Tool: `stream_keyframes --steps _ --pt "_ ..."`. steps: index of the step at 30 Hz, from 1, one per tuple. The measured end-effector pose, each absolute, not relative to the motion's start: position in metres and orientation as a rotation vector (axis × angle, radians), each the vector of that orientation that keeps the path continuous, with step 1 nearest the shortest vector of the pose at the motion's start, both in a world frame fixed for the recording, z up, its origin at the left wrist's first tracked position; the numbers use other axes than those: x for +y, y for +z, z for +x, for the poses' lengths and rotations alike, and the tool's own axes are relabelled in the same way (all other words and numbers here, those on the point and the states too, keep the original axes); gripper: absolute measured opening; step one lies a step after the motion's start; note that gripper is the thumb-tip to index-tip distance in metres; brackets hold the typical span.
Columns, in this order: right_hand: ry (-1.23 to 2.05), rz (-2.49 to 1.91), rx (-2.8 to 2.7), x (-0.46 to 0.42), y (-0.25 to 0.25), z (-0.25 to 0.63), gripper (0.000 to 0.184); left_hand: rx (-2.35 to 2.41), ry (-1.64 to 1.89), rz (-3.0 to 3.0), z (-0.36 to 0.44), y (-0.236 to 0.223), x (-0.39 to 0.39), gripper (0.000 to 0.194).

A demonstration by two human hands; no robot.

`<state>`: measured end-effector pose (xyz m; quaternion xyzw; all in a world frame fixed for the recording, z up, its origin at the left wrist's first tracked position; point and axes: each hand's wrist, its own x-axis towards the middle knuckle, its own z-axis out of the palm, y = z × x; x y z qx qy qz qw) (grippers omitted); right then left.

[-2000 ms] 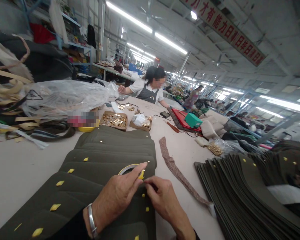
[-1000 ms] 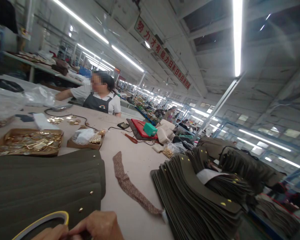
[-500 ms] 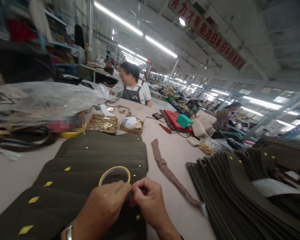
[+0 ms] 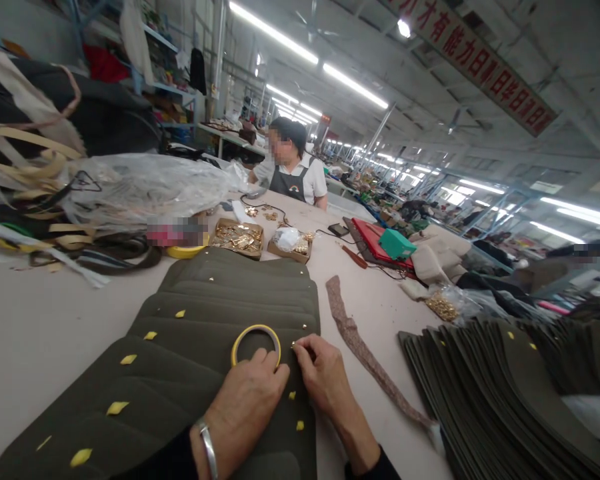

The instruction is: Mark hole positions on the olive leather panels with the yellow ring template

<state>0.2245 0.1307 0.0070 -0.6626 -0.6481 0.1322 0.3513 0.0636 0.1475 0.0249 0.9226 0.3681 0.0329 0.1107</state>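
Observation:
My left hand (image 4: 253,403) is closed on the lower edge of a yellow tape roll (image 4: 256,328), which stands tilted above a dark green padded panel (image 4: 195,367). My right hand (image 4: 325,373) pinches thumb and forefinger together at the panel's right edge, right at a small gold stud (image 4: 293,345). Whatever lies between those fingertips is too small to make out. Another gold stud (image 4: 305,327) sits just beyond it. Small yellow tape pieces (image 4: 117,408) dot the panel's left side, with a couple more yellow pieces (image 4: 300,425) along the right edge below my hand.
A brown fabric strip (image 4: 365,357) lies right of the panel, beside a stack of dark green panels (image 4: 485,393). Behind are boxes of gold metal parts (image 4: 237,239), a red case (image 4: 380,243) and plastic sheeting (image 4: 150,190). A co-worker (image 4: 297,163) sits across the table.
My hands have come apart. The right one has moved to the stud at the panel's edge, while the left keeps the tape roll. The view has swung left.

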Motion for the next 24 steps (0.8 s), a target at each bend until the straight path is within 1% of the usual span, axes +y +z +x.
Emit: stream_keyframes --steps 5,8,10,13,15,16,17,19,22,24 --pt "0.134 -1.731 -1.831 0.134 -0.004 0.223 0.018 1.080 0.035 2.687 0.064 0.033 0.145 0.027" --pt "0.094 -1.757 -1.851 0.137 -0.006 0.223 0.019 1.070 0.033 2.694 0.064 0.034 0.145 0.026" --pt "0.128 -1.775 -1.830 0.140 -0.004 0.223 0.021 1.065 0.040 2.702 0.064 0.033 0.146 0.025" --pt "0.274 -1.775 -1.706 0.142 -0.001 0.224 0.015 1.075 0.054 2.700 0.063 0.031 0.146 0.024" --pt "0.416 -1.753 -1.562 0.141 0.000 0.229 0.027 1.080 0.061 2.696 0.062 0.031 0.145 0.024" --pt "0.451 -1.732 -1.512 0.140 -0.001 0.232 0.029 1.079 0.063 2.695 0.062 0.031 0.145 0.024" --pt "0.446 -1.704 -1.506 0.138 -0.001 0.235 0.025 1.077 0.064 2.695 0.062 0.031 0.145 0.024" --pt "0.323 -1.627 -1.633 0.134 -0.003 0.240 0.016 1.072 0.067 2.695 0.062 0.031 0.145 0.023" --pt "0.110 -1.526 -1.924 0.131 -0.004 0.243 0.017 1.082 0.069 2.695 0.063 0.032 0.146 0.022" --pt "0.056 -1.559 -2.018 0.133 -0.004 0.240 0.019 1.088 0.062 2.695 0.063 0.032 0.146 0.022"
